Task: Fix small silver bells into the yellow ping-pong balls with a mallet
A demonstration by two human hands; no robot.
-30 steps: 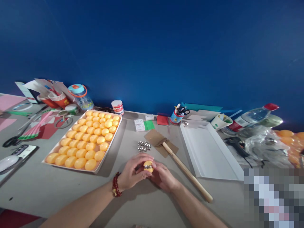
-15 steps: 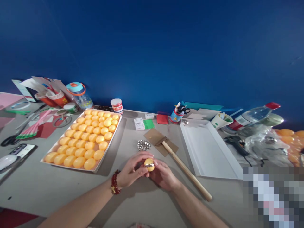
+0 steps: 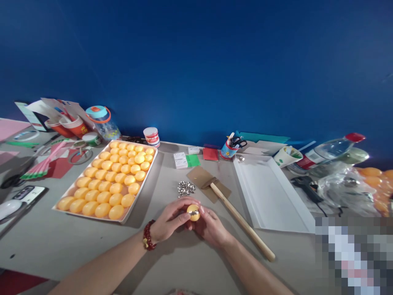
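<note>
An orange ball [image 3: 193, 218] like a table tennis ball, with a shiny silver band across its middle, sits between my two hands over the table. My left hand [image 3: 172, 219] grips it from the left, thumb in front by the band. From the right, the fingertips of my right hand [image 3: 213, 227] press on its side. Just beyond them lies a small heap of silver metal pieces [image 3: 186, 188], too small to name for certain. A wooden-handled hammer [image 3: 242, 221] rests to the right, its head on brown sheets [image 3: 196, 177].
A box of orange balls [image 3: 124, 217] stands at the left; a white tray [image 3: 276, 196] lies at the right. Farther right are a glue gun [image 3: 307, 189], a plastic bottle [image 3: 328, 151] and a plastic bag [image 3: 340, 188]. Small boxes [image 3: 180, 160] and a scissors cup [image 3: 229, 150] line the back.
The ball has turned slightly in my fingers: the silver band shows less smoothly, and my left thumb has shifted up over its left end. Both hands otherwise stay in place.
</note>
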